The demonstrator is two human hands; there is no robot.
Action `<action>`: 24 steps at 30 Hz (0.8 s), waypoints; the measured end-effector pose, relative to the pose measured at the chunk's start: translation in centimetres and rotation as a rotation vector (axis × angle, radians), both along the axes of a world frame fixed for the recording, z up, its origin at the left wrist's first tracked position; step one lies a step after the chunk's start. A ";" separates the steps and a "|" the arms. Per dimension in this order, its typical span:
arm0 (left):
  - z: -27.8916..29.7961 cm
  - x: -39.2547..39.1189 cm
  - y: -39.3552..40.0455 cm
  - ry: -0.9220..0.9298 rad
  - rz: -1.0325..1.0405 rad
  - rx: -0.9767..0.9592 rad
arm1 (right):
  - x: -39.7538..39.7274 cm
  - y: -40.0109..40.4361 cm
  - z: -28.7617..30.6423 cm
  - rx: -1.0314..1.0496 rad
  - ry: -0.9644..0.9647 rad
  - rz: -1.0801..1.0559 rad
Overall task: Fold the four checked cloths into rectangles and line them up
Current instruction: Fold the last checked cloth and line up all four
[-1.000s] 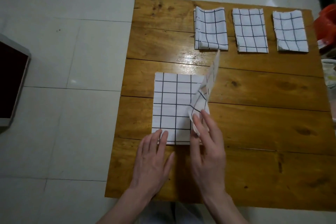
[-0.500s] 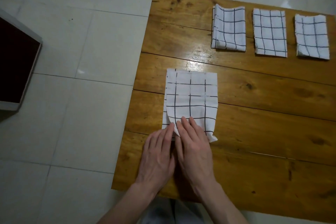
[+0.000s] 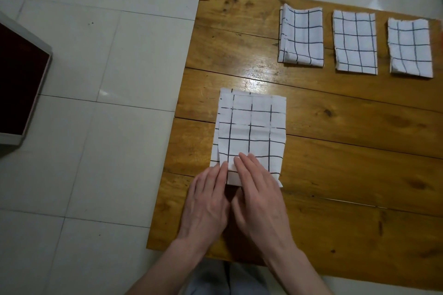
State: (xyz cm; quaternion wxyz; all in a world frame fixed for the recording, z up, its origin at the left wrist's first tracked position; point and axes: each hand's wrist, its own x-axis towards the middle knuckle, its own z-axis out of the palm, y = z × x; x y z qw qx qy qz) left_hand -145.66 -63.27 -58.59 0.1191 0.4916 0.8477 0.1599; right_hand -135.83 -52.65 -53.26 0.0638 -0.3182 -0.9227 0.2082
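My fingers lie straight and close together, pressing down on the near end of the fourth checked cloth [image 3: 250, 132]. My left hand [image 3: 207, 201] rests flat with its fingertips [image 3: 224, 166] touching the cloth's near left corner, and my right hand [image 3: 257, 195] lies just beside it, fingers [image 3: 244, 160] spread a little over the cloth's near middle. Neither hand grips or pinches anything; both press flat.

This cloth is folded over on itself into a tall rectangle, its top layer sitting slightly to the right so that a strip of the lower layer shows along the left and far edges. It lies on the wooden worktop [image 3: 335, 151] toward the left edge, at about 12 o'clock from my hands.

At about 1 to 2 o'clock, along the far edge of the worktop, three folded cloths sit in a row, well apart from the one under my hands: the left folded cloth [image 3: 300, 36], the middle folded cloth [image 3: 355, 43] and the right folded cloth [image 3: 410, 48]. They are spaced with bare wood between them, none touching.

At 9 to 10 o'clock, on the pale tiled floor [image 3: 107, 115], stands a dark panel with a white frame [image 3: 19, 84], cut off by the edge of view.
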 end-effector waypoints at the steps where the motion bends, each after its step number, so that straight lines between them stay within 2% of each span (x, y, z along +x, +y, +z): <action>1: 0.1 -0.1 0.1 -0.006 0.004 0.000 | 0.5 0.3 0.2 0.032 0.026 -0.026; 5: 0.7 -0.3 0.4 -0.044 0.015 0.009 | 3.4 1.4 -1.0 0.108 0.044 -0.175; 11: 0.7 -0.5 0.4 -0.060 0.012 0.004 | 5.1 2.0 -3.1 -0.033 0.146 -0.434; 15: 0.6 -0.7 0.3 -0.052 0.011 0.006 | 4.6 1.7 -3.1 -0.145 0.209 -0.477; 24: 0.6 -1.0 -0.2 0.074 0.006 -0.048 | 4.3 2.0 -3.3 -0.108 0.187 -0.564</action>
